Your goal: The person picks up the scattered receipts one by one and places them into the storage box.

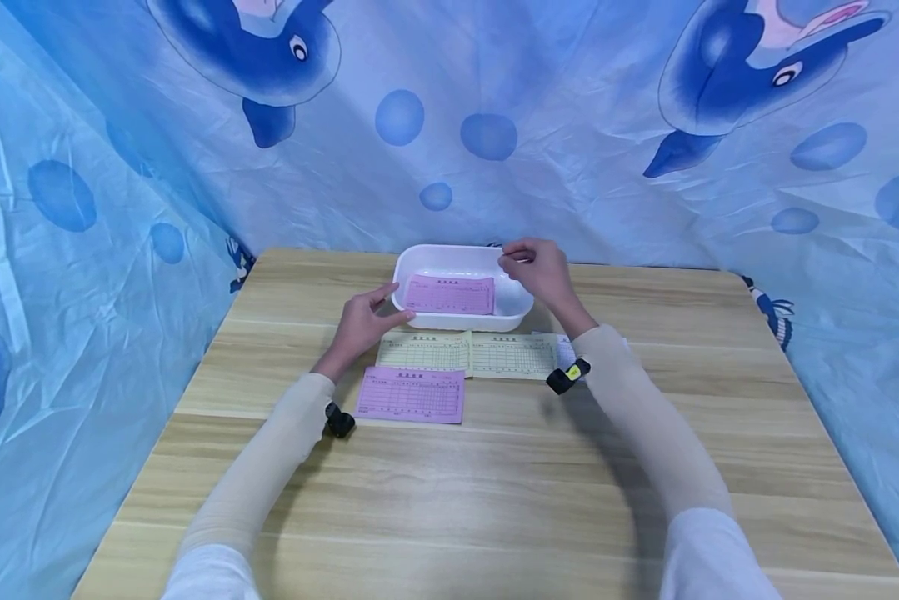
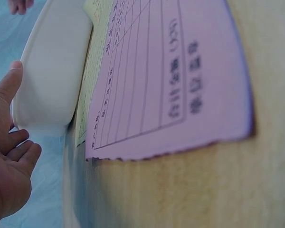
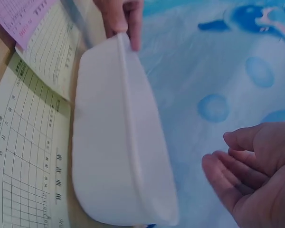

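Observation:
A white plastic tray (image 1: 460,322) stands at the back of the table with a pink printed slip (image 1: 449,296) inside. My left hand (image 1: 362,321) holds the tray's left end, thumb at the near rim and fingers around the corner. In the left wrist view the thumb of that hand (image 2: 9,156) touches the rim. Above the tray's right end hovers my right hand (image 1: 541,268), its fingers loosely bent and nothing seen between them. The right wrist view shows this hand (image 3: 261,175) apart from the tray wall (image 3: 104,133).
Two pale yellow slips (image 1: 512,357) lie before the tray, slightly overlapping. A pink slip (image 1: 412,396) lies nearer, overlapping the left yellow one. A white slip (image 1: 565,350) is partly covered at the right by a yellow slip and my forearm. A blue cloth (image 1: 456,217) hangs behind the table.

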A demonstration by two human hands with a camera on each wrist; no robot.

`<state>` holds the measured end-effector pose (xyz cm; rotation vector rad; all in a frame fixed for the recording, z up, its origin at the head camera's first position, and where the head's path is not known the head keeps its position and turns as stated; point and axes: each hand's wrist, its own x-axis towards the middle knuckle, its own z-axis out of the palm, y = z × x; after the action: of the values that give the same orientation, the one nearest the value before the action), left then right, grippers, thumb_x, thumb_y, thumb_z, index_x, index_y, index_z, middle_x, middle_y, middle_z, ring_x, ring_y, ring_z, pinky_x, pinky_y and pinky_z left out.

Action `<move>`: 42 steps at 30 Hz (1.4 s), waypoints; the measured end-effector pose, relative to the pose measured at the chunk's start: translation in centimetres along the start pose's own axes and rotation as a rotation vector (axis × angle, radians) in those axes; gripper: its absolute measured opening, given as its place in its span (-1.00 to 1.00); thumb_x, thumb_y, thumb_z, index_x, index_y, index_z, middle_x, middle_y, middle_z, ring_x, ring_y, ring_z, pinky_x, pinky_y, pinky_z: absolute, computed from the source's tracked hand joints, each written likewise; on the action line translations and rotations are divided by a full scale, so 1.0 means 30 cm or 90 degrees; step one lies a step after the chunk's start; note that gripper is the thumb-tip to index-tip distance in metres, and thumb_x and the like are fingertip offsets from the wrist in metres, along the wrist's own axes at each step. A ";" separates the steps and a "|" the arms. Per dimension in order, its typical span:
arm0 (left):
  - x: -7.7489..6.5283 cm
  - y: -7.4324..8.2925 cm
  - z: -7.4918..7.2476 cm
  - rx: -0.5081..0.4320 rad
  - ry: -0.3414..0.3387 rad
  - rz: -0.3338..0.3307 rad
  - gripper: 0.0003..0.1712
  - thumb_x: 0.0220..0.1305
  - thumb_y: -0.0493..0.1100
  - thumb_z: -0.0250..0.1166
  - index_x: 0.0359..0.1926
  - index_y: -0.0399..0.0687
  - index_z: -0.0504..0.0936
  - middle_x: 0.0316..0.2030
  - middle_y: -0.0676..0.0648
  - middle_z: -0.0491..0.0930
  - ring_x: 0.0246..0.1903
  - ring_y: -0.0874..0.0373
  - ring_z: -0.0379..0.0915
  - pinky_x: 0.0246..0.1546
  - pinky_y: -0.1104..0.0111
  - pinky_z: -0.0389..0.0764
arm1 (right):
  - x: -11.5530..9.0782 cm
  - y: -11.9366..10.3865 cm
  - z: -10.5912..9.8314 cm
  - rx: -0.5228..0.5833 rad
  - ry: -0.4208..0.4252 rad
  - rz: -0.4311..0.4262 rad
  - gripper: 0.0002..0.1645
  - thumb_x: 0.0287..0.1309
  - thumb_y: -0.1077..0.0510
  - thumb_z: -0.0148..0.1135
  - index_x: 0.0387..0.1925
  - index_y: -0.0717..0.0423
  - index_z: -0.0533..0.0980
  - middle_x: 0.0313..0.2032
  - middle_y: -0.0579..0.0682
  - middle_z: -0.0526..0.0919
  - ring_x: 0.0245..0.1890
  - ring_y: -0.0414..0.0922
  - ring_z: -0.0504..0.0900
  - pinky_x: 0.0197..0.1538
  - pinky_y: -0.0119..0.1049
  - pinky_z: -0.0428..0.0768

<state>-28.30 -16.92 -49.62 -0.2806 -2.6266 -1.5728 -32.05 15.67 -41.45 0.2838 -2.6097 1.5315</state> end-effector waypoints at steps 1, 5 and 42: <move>0.000 -0.002 -0.001 0.001 0.000 0.000 -0.08 0.12 0.21 0.55 0.41 -0.07 0.47 0.45 -0.10 0.36 0.40 -0.11 0.34 0.37 0.05 0.45 | -0.013 -0.010 -0.007 -0.005 0.000 -0.007 -0.68 0.35 0.12 0.33 0.02 0.25 0.66 -0.12 0.16 0.77 -0.19 0.09 0.77 -0.18 -0.22 0.76; 0.001 -0.001 -0.006 0.003 -0.001 -0.006 -0.07 0.11 0.23 0.54 0.41 -0.07 0.47 0.46 -0.11 0.35 0.40 -0.12 0.34 0.38 0.05 0.44 | -0.072 -0.046 -0.024 -0.029 0.002 -0.027 -0.66 0.34 0.07 0.35 0.00 0.23 0.67 -0.12 0.13 0.77 -0.23 0.04 0.77 -0.21 -0.25 0.74; 0.003 0.006 -0.002 -0.002 -0.007 -0.004 -0.10 0.15 0.21 0.52 0.43 -0.05 0.46 0.47 -0.09 0.34 0.42 -0.08 0.32 0.39 0.07 0.43 | -0.461 0.092 0.198 0.056 -0.190 0.027 -0.64 0.18 0.18 0.48 0.00 0.22 0.68 -0.17 0.02 0.80 -0.23 -0.15 0.76 -0.18 -0.36 0.74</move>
<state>-28.35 -16.89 -49.42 -0.2821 -2.6367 -1.5827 -19.09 13.30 -49.22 0.5037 -2.7866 1.7424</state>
